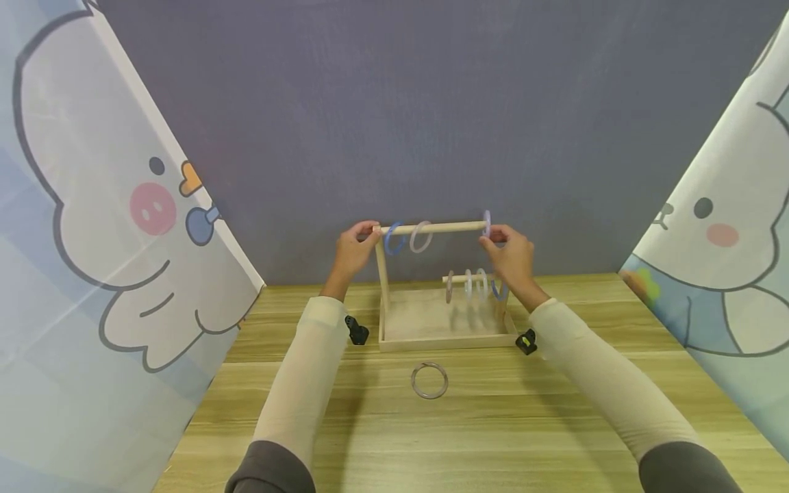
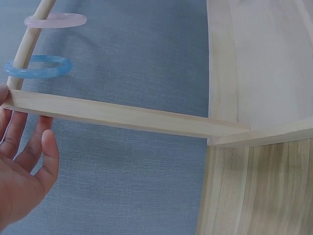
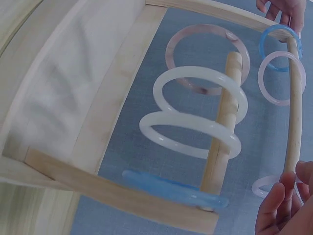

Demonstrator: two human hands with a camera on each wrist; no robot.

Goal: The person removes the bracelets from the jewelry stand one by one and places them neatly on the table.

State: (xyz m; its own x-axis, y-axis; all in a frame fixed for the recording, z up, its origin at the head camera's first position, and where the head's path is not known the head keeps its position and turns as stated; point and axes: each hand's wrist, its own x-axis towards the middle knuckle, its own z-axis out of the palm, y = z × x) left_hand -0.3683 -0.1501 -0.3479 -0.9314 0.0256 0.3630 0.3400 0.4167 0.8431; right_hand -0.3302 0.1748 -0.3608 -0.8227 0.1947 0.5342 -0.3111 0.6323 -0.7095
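Observation:
A wooden bangle rack stands at the back of the table. At the left end of its upper bar, my left hand grips the top corner of the post, thumb in front and fingers behind. My right hand pinches a lavender bangle round the bar's free right end. Along the same bar hang a blue bangle and a pale pink bangle near the left post. The lower bar carries a brownish bangle, two white bangles and a blue bangle.
A greyish-brown bangle lies flat on the table in front of the rack's tray base. Small black devices sit at both sides of the base. A grey wall panel rises close behind.

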